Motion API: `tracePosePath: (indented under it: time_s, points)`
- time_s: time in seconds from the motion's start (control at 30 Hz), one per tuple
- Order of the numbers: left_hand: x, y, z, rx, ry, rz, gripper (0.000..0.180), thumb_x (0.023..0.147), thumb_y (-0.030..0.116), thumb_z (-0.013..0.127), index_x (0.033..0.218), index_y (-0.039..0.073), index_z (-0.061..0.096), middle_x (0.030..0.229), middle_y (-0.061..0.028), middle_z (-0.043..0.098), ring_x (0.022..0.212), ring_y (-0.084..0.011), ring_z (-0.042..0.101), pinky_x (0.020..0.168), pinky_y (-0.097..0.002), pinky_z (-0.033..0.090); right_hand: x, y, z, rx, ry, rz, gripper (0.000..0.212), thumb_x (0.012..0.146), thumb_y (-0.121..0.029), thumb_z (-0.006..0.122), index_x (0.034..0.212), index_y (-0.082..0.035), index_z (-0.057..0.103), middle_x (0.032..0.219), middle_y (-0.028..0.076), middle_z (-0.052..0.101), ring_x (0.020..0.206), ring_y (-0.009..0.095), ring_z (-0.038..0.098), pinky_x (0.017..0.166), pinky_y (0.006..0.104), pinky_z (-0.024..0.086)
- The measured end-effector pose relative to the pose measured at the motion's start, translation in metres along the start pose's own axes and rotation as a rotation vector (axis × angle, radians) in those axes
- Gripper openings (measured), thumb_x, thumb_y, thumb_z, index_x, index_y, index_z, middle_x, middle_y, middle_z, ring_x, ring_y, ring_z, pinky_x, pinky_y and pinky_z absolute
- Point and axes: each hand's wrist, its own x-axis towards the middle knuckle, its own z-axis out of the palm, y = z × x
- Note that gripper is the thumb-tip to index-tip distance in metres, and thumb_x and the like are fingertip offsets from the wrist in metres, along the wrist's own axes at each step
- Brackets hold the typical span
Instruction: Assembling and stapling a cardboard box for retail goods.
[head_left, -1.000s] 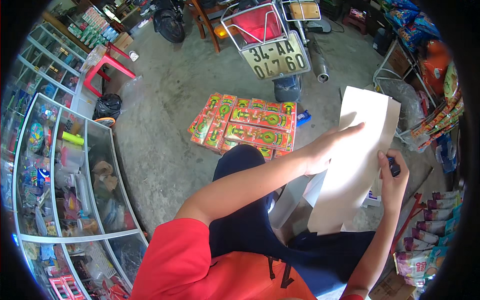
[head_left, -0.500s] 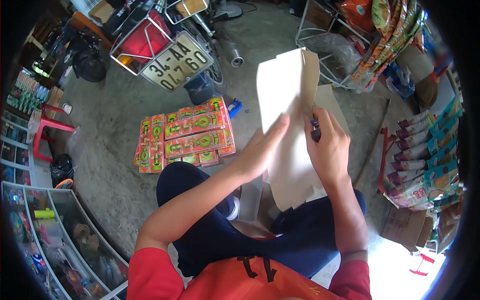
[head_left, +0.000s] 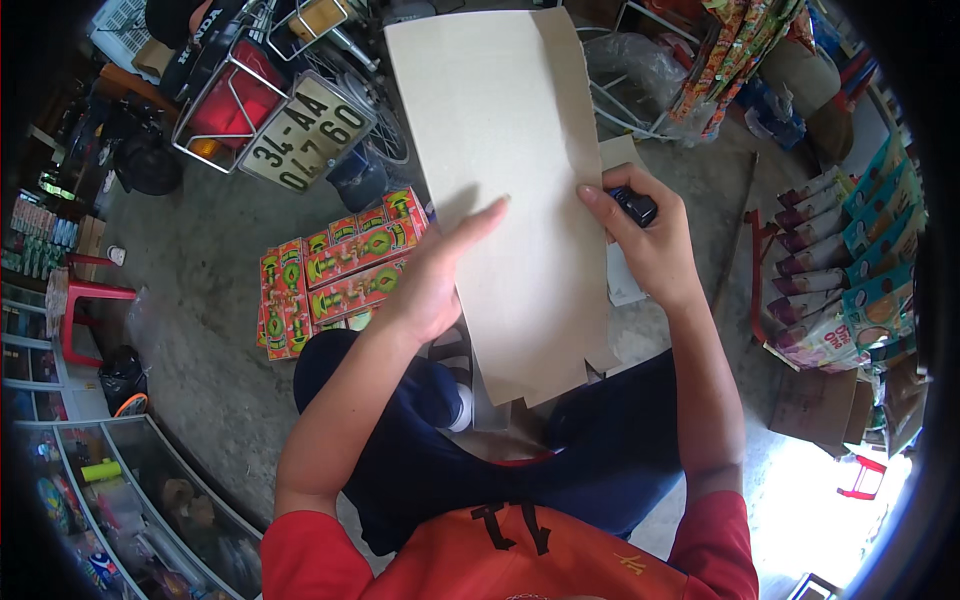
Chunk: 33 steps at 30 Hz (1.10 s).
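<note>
A large beige cardboard sheet (head_left: 520, 130) is held up in front of me, its lower edge uneven and notched near the right corner. My left hand (head_left: 425, 280) grips the left edge, thumb lying across the face and fingers hidden behind. On the right edge my right hand (head_left: 655, 240) pinches the sheet with its thumb. The same hand also has a small black and dark blue object (head_left: 634, 206) tucked in its curled fingers; its kind is not clear. Another pale piece of card (head_left: 625, 275) shows partly behind the sheet.
Stacked red and green printed boxes (head_left: 350, 265) lie on the floor left of my knees. A motorbike with a number plate (head_left: 310, 130) stands beyond them. A red stool (head_left: 85, 300) and glass display case (head_left: 130, 480) are at left, a rack of snack packets (head_left: 835, 260) at right.
The sheet was folded along its right side and is now spread flatter, turned broadly toward me and shifted left. Both hands have moved apart, the left one further leftward.
</note>
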Motion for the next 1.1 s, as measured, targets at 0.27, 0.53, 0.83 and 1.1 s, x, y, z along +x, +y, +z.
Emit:
tracePosePath:
  time_s: [0.27,0.53,0.83,1.1]
  points:
    - [0.007,-0.009,-0.005,0.083,0.031,-0.033,0.044,0.107,0.026,0.060,0.142,-0.001,0.057,0.136,-0.0116,0.065,0.124,-0.0207,0.065,0.105,-0.0402,0.053,-0.001,0.001,-0.001,-0.073,0.062,-0.010,0.027,0.095,-0.026,0.079,0.097,0.000,0.072,0.069,0.001,0.060,0.063,0.007,0.053,0.060,0.0293,0.042]
    - [-0.001,0.003,0.005,0.147,0.048,-0.053,0.050,0.106,0.028,0.065,0.140,-0.007,0.058,0.134,-0.0155,0.066,0.123,-0.0189,0.064,0.106,-0.0355,0.051,0.000,-0.007,-0.009,-0.125,-0.052,-0.001,0.027,0.095,-0.026,0.078,0.091,-0.001,0.068,0.072,-0.004,0.057,0.069,0.004,0.049,0.063,0.0242,0.037]
    - [0.002,-0.006,-0.001,0.350,0.124,-0.070,0.067,0.105,0.033,0.066,0.149,-0.015,0.047,0.155,-0.0261,0.050,0.147,-0.0280,0.048,0.123,-0.0382,0.035,-0.008,-0.004,0.003,-0.318,0.086,-0.151,0.025,0.093,-0.020,0.079,0.088,0.000,0.066,0.070,-0.003,0.059,0.066,0.005,0.050,0.061,0.0275,0.041]
    - [0.000,-0.001,0.005,0.234,0.163,-0.002,0.060,0.107,0.031,0.064,0.147,-0.012,0.051,0.148,-0.0206,0.058,0.139,-0.0215,0.054,0.119,-0.0362,0.039,-0.002,0.004,0.004,-0.141,0.113,-0.197,0.038,0.092,-0.023,0.079,0.119,0.002,0.071,0.091,0.010,0.073,0.075,0.015,0.066,0.072,0.0322,0.053]
